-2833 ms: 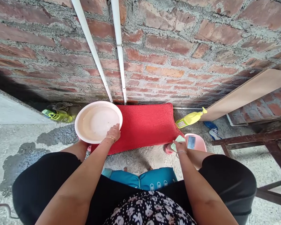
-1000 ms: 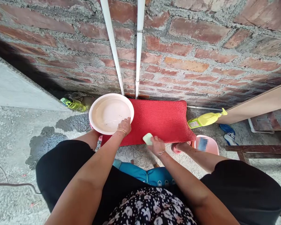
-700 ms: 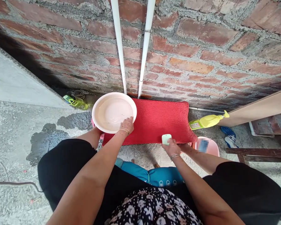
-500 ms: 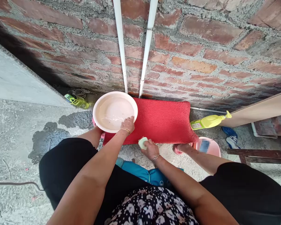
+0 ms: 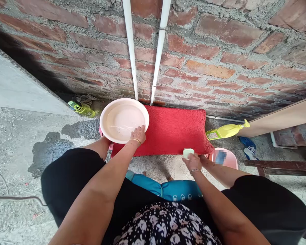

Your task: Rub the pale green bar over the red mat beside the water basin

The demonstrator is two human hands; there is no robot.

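Note:
A pale pink basin [image 5: 104, 134] with water in it sits on the left end of a bench covered by a red cloth [image 5: 175, 127]. My left hand [image 5: 138, 133] grips the basin's front right rim, fingers over the inner side; the thumb is hidden. Near the cloth's front right edge, my right hand [image 5: 193, 161] holds a pale green bar of soap [image 5: 188, 153], its fingers closed around the near side.
A yellow pump bottle [image 5: 225, 131] stands beyond the bench's right end, with a pink bucket [image 5: 231, 157] in front of it. At the left is a green bottle [image 5: 84, 110]. White pipes [image 5: 130, 41] run up the brick wall [image 5: 209, 68].
My right hand has moved to the right along the bench's front edge with the soap. My left hand stays at the basin rim.

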